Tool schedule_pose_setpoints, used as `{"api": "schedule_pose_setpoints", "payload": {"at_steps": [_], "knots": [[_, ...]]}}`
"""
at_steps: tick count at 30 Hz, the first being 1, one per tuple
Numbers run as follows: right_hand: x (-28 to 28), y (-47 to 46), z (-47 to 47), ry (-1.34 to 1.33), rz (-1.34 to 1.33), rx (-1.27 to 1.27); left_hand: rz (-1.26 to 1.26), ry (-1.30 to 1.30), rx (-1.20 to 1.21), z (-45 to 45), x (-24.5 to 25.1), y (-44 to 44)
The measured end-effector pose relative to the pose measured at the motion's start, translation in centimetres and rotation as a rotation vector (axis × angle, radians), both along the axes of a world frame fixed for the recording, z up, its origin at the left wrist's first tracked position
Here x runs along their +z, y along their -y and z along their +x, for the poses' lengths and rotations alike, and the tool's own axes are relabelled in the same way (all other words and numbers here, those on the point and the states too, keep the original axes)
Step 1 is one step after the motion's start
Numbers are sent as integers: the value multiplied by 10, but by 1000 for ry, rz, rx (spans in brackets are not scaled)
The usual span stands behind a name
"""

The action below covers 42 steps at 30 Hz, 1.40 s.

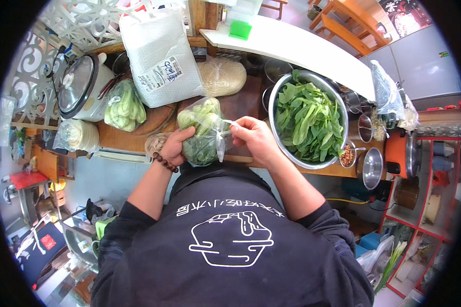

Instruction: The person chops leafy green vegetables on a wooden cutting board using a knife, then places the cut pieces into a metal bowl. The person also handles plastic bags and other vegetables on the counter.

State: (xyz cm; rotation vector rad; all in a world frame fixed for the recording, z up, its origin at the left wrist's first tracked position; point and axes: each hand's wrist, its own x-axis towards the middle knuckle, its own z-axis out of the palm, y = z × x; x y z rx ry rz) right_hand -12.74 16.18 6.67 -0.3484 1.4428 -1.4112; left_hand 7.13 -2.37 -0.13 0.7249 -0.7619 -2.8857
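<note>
A clear plastic bag of leafy greens (201, 132) with pale stems is before me at the counter's edge. My left hand (178, 146), with a beaded bracelet at its wrist, holds the bag's left side. Thumb and fingers of my right hand (251, 136) pinch the gathered plastic at its right side. To the right stands a large steel bowl (272, 126) filled with loose green leaves (307, 119). Another bag of pale green vegetables (125, 105) lies on a round wooden board (159, 119) at the left.
A bubble-wrap package (161, 57) bearing writing and a bag of noodles (223, 76) lie behind the bag. A lidded cooker (80, 86) and a stack of round wrappers in plastic (77, 135) stand left. At the right are a small steel bowl (372, 169) and an orange pot (397, 153).
</note>
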Motion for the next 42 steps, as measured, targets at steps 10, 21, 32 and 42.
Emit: {"api": "schedule_pose_setpoints", "payload": {"at_steps": [10,21,32,42], "knots": [[9,30,-15,-341,-53,122,59,225,-134,-3,-64,17],[4,72,23,-162,-131,116,-1836,235,6,0,11,43],[7,86,9,-343,-101,176,-1866,154,-219,-33,16,58],[-17,89,-9,-88,-76,-30,-1458,208,-177,-27,24,47]]}}
